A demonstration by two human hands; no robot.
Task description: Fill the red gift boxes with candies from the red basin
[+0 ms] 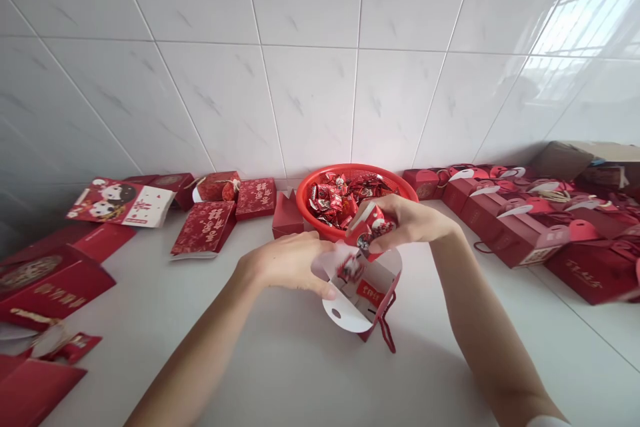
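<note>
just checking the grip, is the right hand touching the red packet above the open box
Touching: in the head view, the right hand has its thumb pressed against the red packet.

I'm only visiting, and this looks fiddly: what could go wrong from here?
The packets in the right hand, held above the open box, could slip and miss it. The left hand, at the white flap, might bend it. The red cord hanging beside the box could snag.
</note>
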